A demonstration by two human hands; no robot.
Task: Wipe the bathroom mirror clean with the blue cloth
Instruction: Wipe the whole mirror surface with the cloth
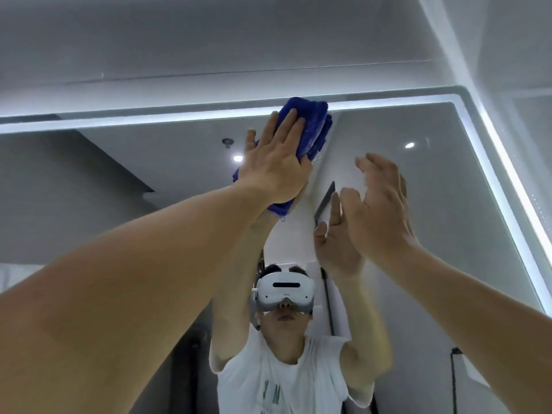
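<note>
My left hand (274, 162) is raised high, with its fingers straight and close together. Its flat palm presses the folded, deep-blue terry cloth (313, 130) against the large wall-mounted bathroom mirror (448, 189). The cloth lies under my palm and fingers. Its upper end pokes out past my fingertips and touches the glowing white light strip (179, 122) that runs along the mirror's top edge. More of it bulges out to the right of my fingers, and a small corner hangs below the heel of my hand.

My right hand (379, 204) is up too, lower than the left and well apart from the cloth. Its fingers are relaxed, slightly spread and holding nothing. It is very near the glass, with its reflection just beside it, but I cannot tell whether it touches.

The mirror shows my reflection below: a white headset (285, 292), a white T-shirt (268, 383) and both arms stretched upward. Two small round ceiling lights also show in the glass.
</note>
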